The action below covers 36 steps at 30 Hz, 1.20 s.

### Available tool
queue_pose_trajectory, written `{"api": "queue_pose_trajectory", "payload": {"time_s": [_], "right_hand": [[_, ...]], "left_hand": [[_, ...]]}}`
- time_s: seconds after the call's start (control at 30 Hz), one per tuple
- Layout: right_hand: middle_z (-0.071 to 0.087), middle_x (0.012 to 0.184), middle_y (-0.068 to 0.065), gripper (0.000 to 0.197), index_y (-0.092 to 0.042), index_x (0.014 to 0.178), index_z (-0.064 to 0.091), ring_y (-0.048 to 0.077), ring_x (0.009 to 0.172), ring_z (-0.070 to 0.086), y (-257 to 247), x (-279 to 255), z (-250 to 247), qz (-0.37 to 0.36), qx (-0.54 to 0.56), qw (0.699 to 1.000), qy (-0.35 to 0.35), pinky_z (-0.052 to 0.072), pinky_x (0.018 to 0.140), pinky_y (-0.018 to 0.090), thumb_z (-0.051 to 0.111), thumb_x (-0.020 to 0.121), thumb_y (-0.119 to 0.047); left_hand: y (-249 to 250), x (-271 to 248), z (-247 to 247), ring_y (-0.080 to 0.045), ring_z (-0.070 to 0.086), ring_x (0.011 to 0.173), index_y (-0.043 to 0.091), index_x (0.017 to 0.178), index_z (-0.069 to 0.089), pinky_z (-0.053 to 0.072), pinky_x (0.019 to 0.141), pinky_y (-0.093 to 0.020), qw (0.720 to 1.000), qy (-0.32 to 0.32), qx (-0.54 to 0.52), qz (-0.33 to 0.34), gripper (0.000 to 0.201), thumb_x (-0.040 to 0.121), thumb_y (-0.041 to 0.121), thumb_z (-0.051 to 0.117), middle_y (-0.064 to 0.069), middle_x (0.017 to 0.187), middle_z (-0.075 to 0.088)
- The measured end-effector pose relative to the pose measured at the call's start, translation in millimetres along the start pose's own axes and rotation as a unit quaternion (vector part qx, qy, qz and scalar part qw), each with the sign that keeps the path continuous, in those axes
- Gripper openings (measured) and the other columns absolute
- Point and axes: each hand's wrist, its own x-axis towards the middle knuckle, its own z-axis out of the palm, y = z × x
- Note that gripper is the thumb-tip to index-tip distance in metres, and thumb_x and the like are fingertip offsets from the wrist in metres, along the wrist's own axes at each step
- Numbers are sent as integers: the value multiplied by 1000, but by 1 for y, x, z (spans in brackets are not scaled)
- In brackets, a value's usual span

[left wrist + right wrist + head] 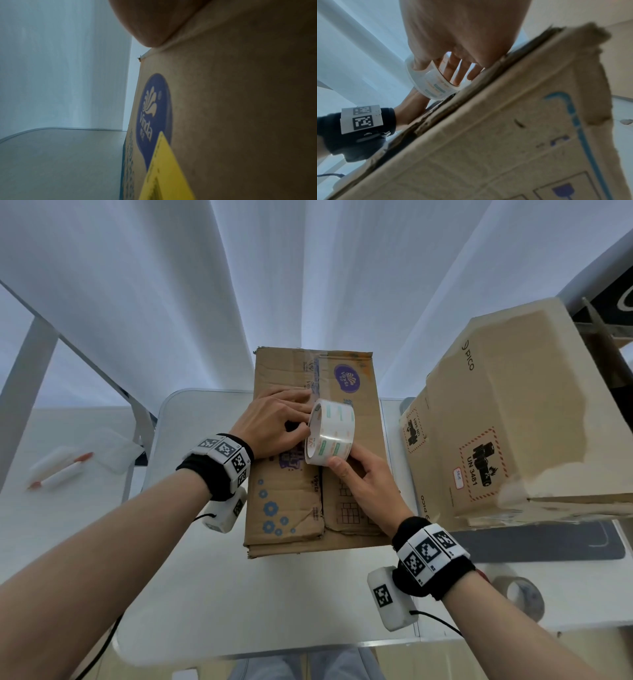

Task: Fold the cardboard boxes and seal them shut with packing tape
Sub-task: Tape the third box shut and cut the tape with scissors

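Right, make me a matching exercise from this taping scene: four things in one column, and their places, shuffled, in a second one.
Things:
1. tape roll
2. left hand
3. PICO box
4. marker pen

Places:
A. on the white surface far left of the table
B. on the Vinda box, held by the right hand
C. standing to the right of the Vinda box
D. flat on the Vinda box's top, left of the roll

Pairs: 1-B, 2-D, 3-C, 4-A

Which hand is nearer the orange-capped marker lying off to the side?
Left. The left hand presses on the cardboard box, on the side towards the marker; the right hand grips the tape roll farther away.
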Motion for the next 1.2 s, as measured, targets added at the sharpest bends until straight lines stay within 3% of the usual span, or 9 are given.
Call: {"api": "queue_pose_trajectory", "payload": {"time_s": [0.13,0.33,0.53,0.6,0.67,0.83,0.93,1.03,1.2], "right_hand": [[67,123,-1,31,-23,125,63,9,116,60,6,0,1,-11,-34,999,2,52,97,34,60,96,-32],[67,122,3,35,-17,126,63,14,115,61,11,9,0,-13,-42,999,7,53,97,39,59,96,-33],[67,121,3,36,-11,130,61,16,114,62,13,20,-8,-7,-29,999,15,52,97,36,57,99,-29],[67,122,2,35,-10,131,60,16,116,61,14,18,-11,-8,-20,1000,18,51,99,35,56,100,-27],[67,123,1,36,-10,131,60,15,118,60,13,16,-12,-7,-16,1000,19,49,101,35,55,100,-28],[67,125,1,37,-12,131,62,15,120,59,10,18,-8,4,-21,1000,11,49,104,40,57,99,-31],[67,124,1,35,-12,131,63,14,118,60,9,16,-8,5,-21,1000,11,50,103,38,58,99,-28],[68,123,0,34,-12,130,63,13,117,61,7,12,-7,3,-18,1000,13,51,102,35,58,100,-25],[68,123,1,33,-12,131,62,12,117,61,6,2,-6,-5,-6,1000,18,51,99,32,57,100,-24]], "left_hand": [[3,-1,-1,-6,48,134,37,121,68,44,101,-27,999,8,-32,-23,41,93,52,42,21,128,61],[-2,8,-2,-6,48,134,35,119,70,48,101,-31,998,2,-34,-54,37,96,49,45,14,130,63],[9,25,-6,-7,47,131,32,122,70,29,117,-35,989,-45,-61,-128,57,88,58,32,5,142,56],[20,26,-9,-2,46,123,31,122,70,27,117,-39,977,-36,-121,-174,59,84,62,36,6,137,61],[24,24,-8,-6,48,120,36,128,63,38,109,-45,966,-24,-168,-197,60,81,65,39,12,123,63],[23,9,-2,-26,33,142,36,144,40,37,105,-52,975,-78,-84,-189,67,86,63,22,3,142,55],[24,9,-2,-23,29,146,33,147,41,26,114,-45,982,-68,-55,-169,57,99,53,19,5,151,47],[20,10,1,-11,32,145,35,148,42,18,122,-35,988,-71,-32,-131,66,97,61,8,8,155,40],[22,10,1,-18,24,149,44,148,36,17,120,-37,983,-95,2,-154,73,90,71,2,10,158,32]]}}
